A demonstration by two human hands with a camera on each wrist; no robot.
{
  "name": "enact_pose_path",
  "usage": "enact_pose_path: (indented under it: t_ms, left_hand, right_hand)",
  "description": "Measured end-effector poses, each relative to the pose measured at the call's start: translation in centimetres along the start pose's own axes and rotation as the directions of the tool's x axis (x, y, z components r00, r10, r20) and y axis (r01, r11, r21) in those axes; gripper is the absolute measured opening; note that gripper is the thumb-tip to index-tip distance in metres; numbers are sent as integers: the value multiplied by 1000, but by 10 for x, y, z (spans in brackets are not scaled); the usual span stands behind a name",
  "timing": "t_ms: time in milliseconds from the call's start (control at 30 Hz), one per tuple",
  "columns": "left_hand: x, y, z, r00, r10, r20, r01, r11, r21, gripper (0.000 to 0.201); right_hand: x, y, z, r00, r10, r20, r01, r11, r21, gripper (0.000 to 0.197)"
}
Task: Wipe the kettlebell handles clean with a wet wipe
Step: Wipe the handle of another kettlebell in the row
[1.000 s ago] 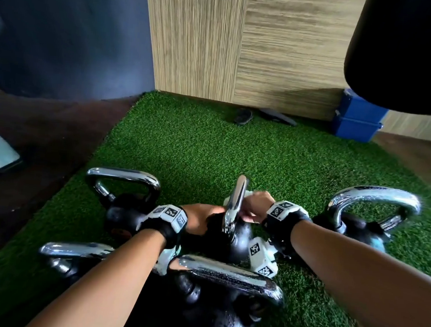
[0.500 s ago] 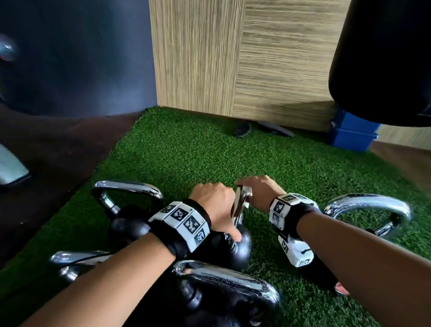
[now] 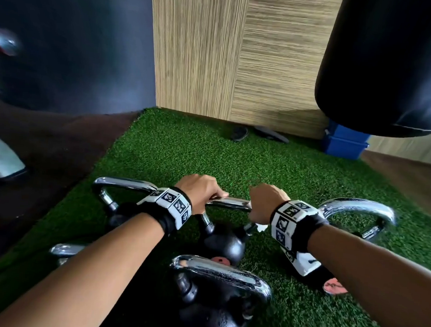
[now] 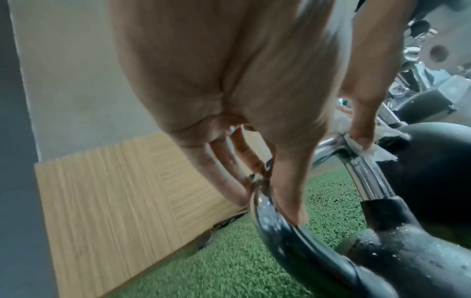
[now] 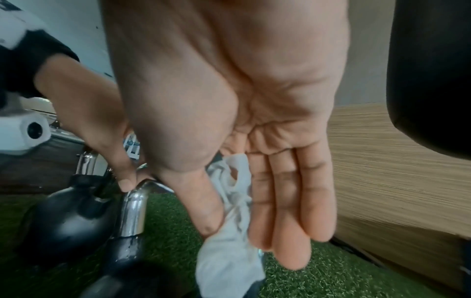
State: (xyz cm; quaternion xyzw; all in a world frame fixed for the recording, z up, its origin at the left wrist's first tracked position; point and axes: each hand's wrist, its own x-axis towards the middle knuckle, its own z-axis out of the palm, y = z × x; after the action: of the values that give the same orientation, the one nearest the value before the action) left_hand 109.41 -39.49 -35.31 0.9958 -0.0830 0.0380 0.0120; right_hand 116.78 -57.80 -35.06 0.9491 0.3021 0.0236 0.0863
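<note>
Several black kettlebells with chrome handles stand on green turf. Both hands hold the chrome handle of the middle kettlebell, which hangs tilted under them. My left hand grips the handle's left end, fingers and thumb pinching the bar. My right hand holds the right end through a white wet wipe. In the right wrist view the wipe is pinched between thumb and fingers beside the handle. The left wrist view shows that thumb pressing the wipe onto the bar.
More kettlebells stand close by: back left, right, front and front left. A black punching bag hangs at upper right above blue boxes. Dark sandals lie by the wooden wall.
The middle kettlebell's handle has turned from edge-on to lying across between the hands. My left hand moved from the bell's body up onto the handle. Both hands shifted farther from me.
</note>
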Motion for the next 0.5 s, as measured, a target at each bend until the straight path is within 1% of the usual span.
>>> enact_pose_path:
  t_ms: [67, 167, 200, 267, 333, 400, 433, 500]
  left_hand:
    - [-5, -3, 4, 1000, 8, -24, -9, 999, -43, 67]
    - [-14, -4, 8, 997, 15, -71, -22, 994, -106, 70]
    - [-18, -4, 9, 998, 4, -66, -12, 991, -136, 71]
    - [-29, -4, 8, 999, -21, -29, 14, 979, -204, 75]
    - [-43, -5, 9, 998, -60, -11, 55, 964, -260, 73]
    - [-60, -10, 10, 993, -120, 2, 116, 950, -290, 67]
    - [-68, -14, 12, 985, -169, 33, 171, 940, -294, 64]
    - [-79, -25, 20, 960, -245, 137, 275, 916, -292, 54]
  right_hand:
    - [-5, -3, 2, 999, 33, 12, -34, 999, 33, 17]
    - [-11, -4, 1, 996, 81, 44, -84, 994, 68, 14]
    - [-13, -3, 1, 996, 85, 39, -88, 992, 87, 13]
    - [-22, -3, -3, 990, 131, 51, -136, 986, 100, 5]
    - [-33, -1, -5, 975, 214, 52, -220, 963, 155, 26]
    - [-47, 0, -9, 958, 286, 37, -286, 923, 257, 35]
    - [-53, -1, -12, 951, 309, 28, -304, 910, 281, 40]
    - [-67, -2, -17, 948, 317, 25, -309, 900, 307, 50]
